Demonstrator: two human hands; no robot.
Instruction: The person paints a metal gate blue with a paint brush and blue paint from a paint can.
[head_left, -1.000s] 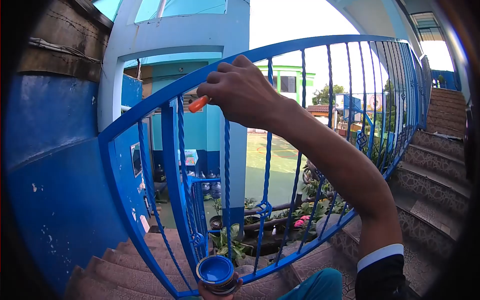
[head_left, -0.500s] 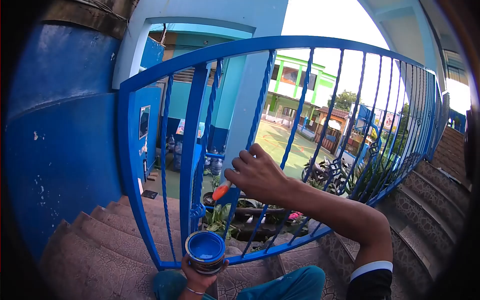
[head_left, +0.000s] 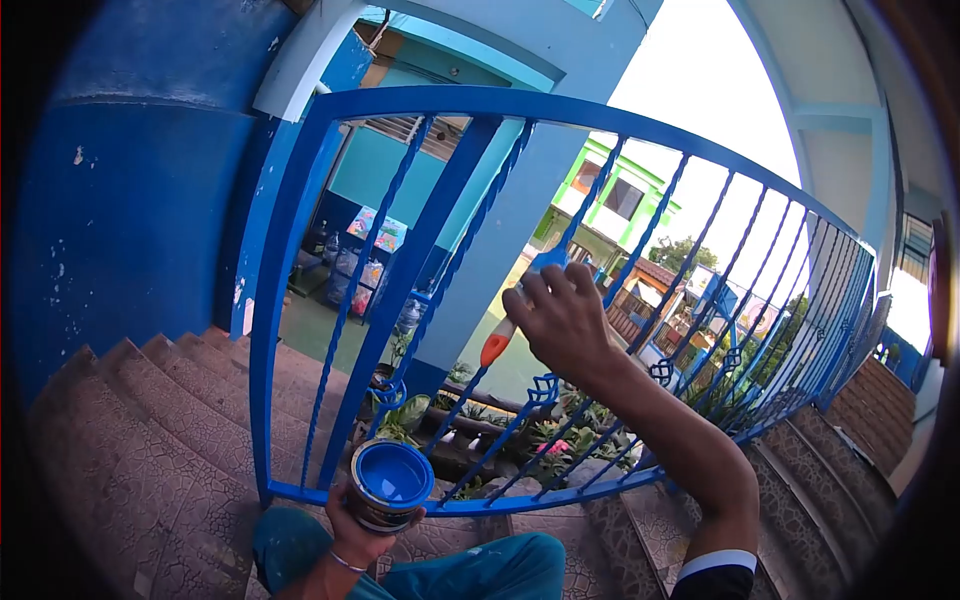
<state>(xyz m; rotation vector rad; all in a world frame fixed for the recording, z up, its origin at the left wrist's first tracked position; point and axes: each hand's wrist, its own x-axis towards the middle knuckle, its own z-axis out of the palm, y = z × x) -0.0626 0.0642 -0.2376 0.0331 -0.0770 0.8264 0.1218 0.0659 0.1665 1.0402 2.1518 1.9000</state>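
Observation:
My left hand (head_left: 352,535) is wrapped round a small can (head_left: 384,514) at the lower middle, above my knee. Blue paint (head_left: 395,470) lies inside, and the can's mouth tips toward me. My right hand (head_left: 568,325) is closed on a paintbrush (head_left: 494,349), whose orange handle end points down and left. Its blue-coated head sits at a twisted bar (head_left: 600,190) of the blue metal railing (head_left: 450,98) and appears to touch it. The fingers partly hide the middle of the brush.
Tiled steps (head_left: 150,440) descend at the left, and more stairs (head_left: 800,480) rise at the right. A blue wall (head_left: 130,220) bounds the left side. Beyond the railing are potted plants (head_left: 405,415), water bottles (head_left: 410,315) and a light blue pillar (head_left: 520,220).
My view has tilted and shifted. Against the railing, my right hand has moved right and up to another bar, and the brush head now shows. The left hand still holds the can.

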